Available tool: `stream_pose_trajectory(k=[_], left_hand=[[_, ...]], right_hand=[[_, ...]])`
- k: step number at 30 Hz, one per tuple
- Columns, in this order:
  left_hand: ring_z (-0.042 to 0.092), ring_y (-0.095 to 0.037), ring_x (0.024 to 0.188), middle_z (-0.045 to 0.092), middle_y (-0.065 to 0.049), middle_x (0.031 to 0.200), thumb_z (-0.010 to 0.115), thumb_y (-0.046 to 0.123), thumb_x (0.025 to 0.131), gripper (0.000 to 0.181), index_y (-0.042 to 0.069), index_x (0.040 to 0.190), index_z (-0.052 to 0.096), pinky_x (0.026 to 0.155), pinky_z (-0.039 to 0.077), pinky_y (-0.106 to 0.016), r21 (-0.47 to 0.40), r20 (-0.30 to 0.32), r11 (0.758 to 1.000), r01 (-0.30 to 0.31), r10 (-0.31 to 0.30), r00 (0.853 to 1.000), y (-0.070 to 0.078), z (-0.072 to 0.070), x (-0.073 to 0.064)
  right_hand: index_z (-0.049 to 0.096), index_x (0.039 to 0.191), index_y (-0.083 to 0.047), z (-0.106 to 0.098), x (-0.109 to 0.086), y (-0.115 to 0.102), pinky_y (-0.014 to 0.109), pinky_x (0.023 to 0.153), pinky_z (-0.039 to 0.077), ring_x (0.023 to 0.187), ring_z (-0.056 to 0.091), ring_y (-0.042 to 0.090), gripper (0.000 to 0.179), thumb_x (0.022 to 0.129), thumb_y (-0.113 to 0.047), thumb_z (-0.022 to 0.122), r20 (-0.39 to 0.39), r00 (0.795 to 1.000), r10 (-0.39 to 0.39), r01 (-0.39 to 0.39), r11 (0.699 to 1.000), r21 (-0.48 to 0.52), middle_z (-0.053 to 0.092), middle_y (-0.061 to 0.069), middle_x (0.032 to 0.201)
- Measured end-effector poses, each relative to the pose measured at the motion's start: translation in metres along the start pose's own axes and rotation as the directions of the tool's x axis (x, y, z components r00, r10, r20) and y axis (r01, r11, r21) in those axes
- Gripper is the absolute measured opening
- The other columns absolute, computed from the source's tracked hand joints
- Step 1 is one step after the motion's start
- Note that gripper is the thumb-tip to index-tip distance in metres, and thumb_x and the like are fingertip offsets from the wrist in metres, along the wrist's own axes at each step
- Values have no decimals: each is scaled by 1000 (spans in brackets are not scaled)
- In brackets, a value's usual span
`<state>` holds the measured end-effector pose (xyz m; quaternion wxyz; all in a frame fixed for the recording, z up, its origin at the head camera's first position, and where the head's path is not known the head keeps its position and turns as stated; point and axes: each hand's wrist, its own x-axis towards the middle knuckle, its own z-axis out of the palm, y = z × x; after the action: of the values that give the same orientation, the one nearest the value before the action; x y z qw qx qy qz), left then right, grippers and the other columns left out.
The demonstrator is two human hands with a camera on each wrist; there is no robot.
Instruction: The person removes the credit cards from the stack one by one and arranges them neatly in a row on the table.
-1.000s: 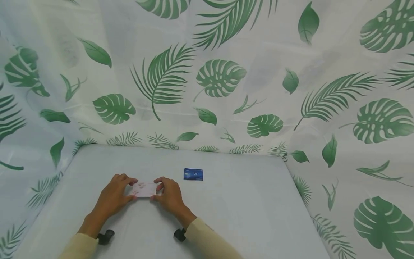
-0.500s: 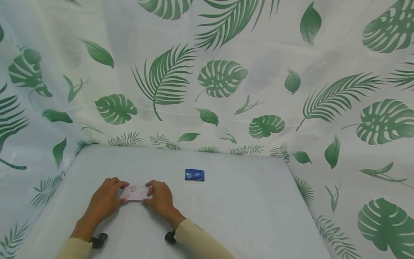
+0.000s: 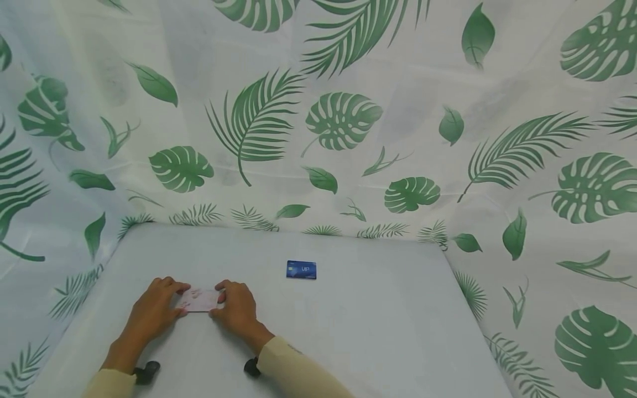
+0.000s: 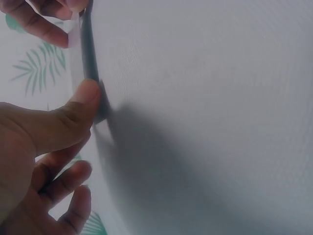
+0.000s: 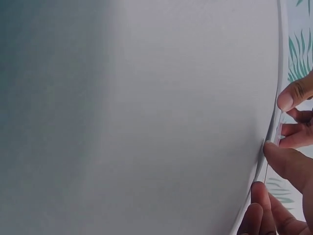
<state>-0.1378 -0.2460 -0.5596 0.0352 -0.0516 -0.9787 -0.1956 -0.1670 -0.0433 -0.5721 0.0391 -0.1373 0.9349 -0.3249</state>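
Pink card (image 3: 199, 300) | left hand (image 3: 153, 310), right hand (image 3: 239, 310) pinching opposite ends | step: likely positioning | blue card (image 3: 301, 270) lying beyond-right of grip | next move seemingly calling for even pressure

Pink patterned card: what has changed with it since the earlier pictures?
The pink patterned card has moved left and slightly toward the person, farther from the blue VIP card; the left hand and right hand moved with it. Both still grip its ends. The blue VIP card stayed in place.
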Motion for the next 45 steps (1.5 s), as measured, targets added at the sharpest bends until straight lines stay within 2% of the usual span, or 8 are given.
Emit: stream_pose_trajectory(k=[8,15,23,30,34,38,45], left_hand=[[57,-32,100,67,-11,102,95,9,75,53,0,123,75,88,53,-56,-11,2,1000,-3,3,1000,-2,2,-1],[57,-35,104,67,-13,105,95,8,75,55,0,126,74,92,53,-60,-20,24,1000,7,-6,1000,0,0,-2],[57,-36,106,67,-14,109,95,13,75,61,2,130,72,93,52,-61,-28,34,1000,5,-4,999,1,1,-1],[58,-33,106,68,-12,111,96,15,75,63,5,132,71,89,53,-57,-51,-29,997,-51,49,998,9,2,3],[59,-33,109,70,-11,113,96,16,74,66,6,134,70,91,54,-58,-71,-75,993,-93,88,993,17,3,6],[59,-32,110,72,-9,114,96,17,75,68,7,136,69,93,54,-56,-76,-96,992,-105,98,991,26,5,11],[58,-27,103,73,-8,112,97,19,75,66,8,134,70,86,54,-50,-73,-132,988,-137,126,983,41,11,22]], right_hand=[[75,122,-18,0,-1,-4,17,71,36,80,45,2,49,78,-22,96,8,1000,20,-20,999,-33,56,-14,79],[76,122,-18,-1,-1,-4,16,73,38,82,46,1,50,77,-26,97,17,1000,16,-15,998,-60,57,-16,80],[75,125,-17,-7,-4,5,16,77,42,84,49,1,52,79,-28,96,22,999,-45,45,999,-17,65,-15,82],[73,128,-22,-14,-2,21,17,80,43,84,49,0,54,80,-32,95,12,998,-65,65,997,39,67,-15,85],[74,127,-22,-20,-2,31,17,78,42,81,47,1,53,80,-30,95,8,997,-71,71,995,76,69,-14,87],[75,125,-22,-27,-3,40,18,78,42,80,47,0,51,79,-29,96,-10,997,-70,71,992,108,71,-12,88],[76,125,-21,-45,-7,53,21,80,45,83,50,2,49,80,-27,95,-36,998,-47,52,986,159,73,-8,92]])
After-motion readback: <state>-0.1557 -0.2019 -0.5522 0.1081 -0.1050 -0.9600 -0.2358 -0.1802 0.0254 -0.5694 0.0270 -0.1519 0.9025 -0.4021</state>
